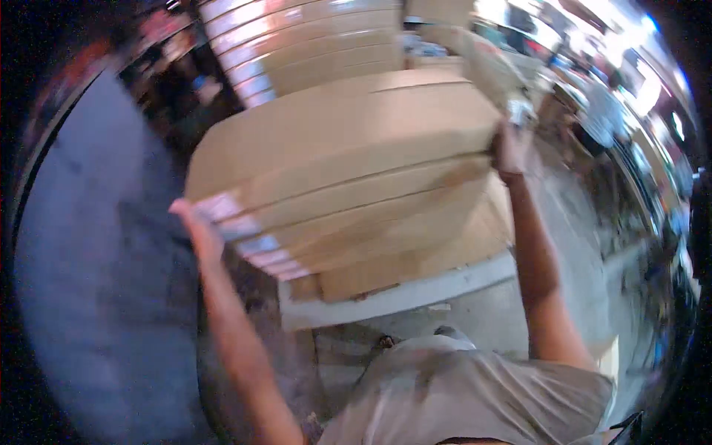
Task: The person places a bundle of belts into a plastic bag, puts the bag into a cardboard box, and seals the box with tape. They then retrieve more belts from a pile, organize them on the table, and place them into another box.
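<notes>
Brown cardboard is forming the wide, flat top box [341, 133], which is lying uppermost on the near stack [386, 222], between the person's two hands. The left hand [204, 233] is meeting its near left corner beside the pale labels [241, 225], and the right hand [512, 152] is bracing its right end. Neither seems to be pinching a small part; blur and the box are hiding most fingers, so whether they are spread or curled underneath I cannot tell. For steady handling, both palms should be pressing evenly at matching heights, with the fingers supporting the lower edge rather than dragging on the labels, and the box should be staying level so that the layers beneath are not shifting. Below, a white platform [460, 285] is carrying the stack, and a second stack [334, 44] is standing behind it. Counting up, two hands, one top box, one platform and two main stacks are showing; at least four labels are marking the near corner, though smearing is preventing an exact count of labels or layers. Farther right, at least one other person [602, 115] is appearing.
</notes>
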### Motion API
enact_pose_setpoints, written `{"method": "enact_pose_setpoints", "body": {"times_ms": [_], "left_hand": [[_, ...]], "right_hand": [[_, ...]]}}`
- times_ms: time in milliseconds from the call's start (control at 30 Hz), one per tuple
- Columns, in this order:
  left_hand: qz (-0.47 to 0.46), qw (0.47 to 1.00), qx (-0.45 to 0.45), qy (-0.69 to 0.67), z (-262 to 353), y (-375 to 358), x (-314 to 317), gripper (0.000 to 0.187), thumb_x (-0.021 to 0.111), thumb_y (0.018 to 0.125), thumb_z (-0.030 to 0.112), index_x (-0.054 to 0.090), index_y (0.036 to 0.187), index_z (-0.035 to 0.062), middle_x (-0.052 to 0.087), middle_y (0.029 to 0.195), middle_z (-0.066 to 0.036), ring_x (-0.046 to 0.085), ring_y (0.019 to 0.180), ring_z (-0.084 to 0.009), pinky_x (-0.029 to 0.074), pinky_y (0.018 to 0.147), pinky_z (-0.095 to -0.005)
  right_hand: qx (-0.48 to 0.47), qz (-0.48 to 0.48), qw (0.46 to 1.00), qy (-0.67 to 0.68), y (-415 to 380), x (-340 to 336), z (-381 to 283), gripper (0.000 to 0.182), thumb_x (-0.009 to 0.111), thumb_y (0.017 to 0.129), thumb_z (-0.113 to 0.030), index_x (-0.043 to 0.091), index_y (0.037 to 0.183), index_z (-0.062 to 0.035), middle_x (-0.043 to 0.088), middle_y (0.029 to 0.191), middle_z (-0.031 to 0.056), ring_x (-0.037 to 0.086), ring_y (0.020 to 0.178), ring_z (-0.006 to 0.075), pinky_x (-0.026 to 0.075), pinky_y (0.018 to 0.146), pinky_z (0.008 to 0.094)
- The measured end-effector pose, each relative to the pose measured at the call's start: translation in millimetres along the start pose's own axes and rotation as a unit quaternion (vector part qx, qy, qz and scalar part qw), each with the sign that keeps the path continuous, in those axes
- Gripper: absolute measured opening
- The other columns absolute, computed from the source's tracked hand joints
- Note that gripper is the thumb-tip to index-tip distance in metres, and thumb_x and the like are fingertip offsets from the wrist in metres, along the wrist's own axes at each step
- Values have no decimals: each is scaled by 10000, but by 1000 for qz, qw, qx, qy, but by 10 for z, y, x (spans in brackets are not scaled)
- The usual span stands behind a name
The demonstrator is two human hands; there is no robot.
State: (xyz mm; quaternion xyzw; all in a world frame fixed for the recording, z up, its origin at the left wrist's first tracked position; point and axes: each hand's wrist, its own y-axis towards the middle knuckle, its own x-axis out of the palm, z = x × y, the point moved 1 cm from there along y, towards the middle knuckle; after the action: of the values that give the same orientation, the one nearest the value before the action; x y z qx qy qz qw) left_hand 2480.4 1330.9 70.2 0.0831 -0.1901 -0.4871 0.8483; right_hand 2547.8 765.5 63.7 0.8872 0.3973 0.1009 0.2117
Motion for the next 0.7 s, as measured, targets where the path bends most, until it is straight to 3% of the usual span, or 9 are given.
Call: {"method": "enact_pose_setpoints", "body": {"times_ms": [33,100,200,233,267,333,467,633,700], "left_hand": [[10,999,-41,-28,-253,227,-197,901,186,844,717,331,1341,-20,385,1365,-130,356,1244,-262,218,1071,-377],[47,998,-24,-28,-204,178,-117,917,195,834,732,330,1338,-22,368,1376,-129,332,1260,-269,215,1073,-386],[84,996,28,-21,5,-6,111,932,223,821,749,320,1347,-15,328,1399,-129,300,1281,-271,197,1081,-387],[78,996,12,-48,-51,0,-2,940,228,817,753,307,1355,-14,310,1411,-131,293,1286,-274,188,1084,-389],[71,995,-7,-73,-117,81,-72,948,233,813,757,293,1362,-14,292,1423,-133,287,1292,-278,179,1087,-391],[69,995,-9,-71,-11,-20,31,919,227,839,725,251,1379,-18,245,1449,-133,250,1316,-278,167,1092,-395],[92,994,-19,-56,-5,-38,23,882,213,867,686,203,1392,-23,190,1472,-130,194,1343,-269,138,1102,-386],[157,986,45,25,-10,-40,-2,922,221,830,736,208,1404,15,192,1470,-127,190,1344,-270,123,1105,-412],[155,988,18,4,-58,-41,-64,916,224,825,742,213,1407,35,192,1470,-126,187,1343,-273,112,1102,-439]], "right_hand": [[82,-31,976,198,-368,149,-729,209,579,892,-338,518,803,-158,392,575,-69,355,454,58,292,393,218],[83,-2,977,196,-505,98,-943,231,586,885,-355,511,795,-156,422,612,-66,386,508,55,323,432,223],[142,-208,967,34,-461,44,-946,741,182,934,-581,455,1266,23,526,1195,109,471,1099,207,333,980,314],[222,-159,961,43,-310,90,-492,744,170,936,-572,485,1236,31,548,1159,134,476,1102,219,325,991,322],[93,-196,952,215,-64,192,118,735,176,939,-561,495,1216,40,547,1159,151,476,1105,229,332,984,325],[68,-156,985,39,-313,48,-292,722,187,944,-547,485,1212,54,533,1189,160,464,1131,234,329,988,328],[60,-160,985,37,-551,14,-762,723,173,950,-527,453,1225,80,521,1217,169,454,1156,251,323,996,332],[79,-143,985,-58,-405,50,-413,548,200,964,-455,500,974,4,566,1010,167,518,979,250,379,871,404],[-37,-148,987,43,-363,106,-211,409,296,964,-380,446,885,-8,545,894,155,518,893,271,381,807,433]]}}
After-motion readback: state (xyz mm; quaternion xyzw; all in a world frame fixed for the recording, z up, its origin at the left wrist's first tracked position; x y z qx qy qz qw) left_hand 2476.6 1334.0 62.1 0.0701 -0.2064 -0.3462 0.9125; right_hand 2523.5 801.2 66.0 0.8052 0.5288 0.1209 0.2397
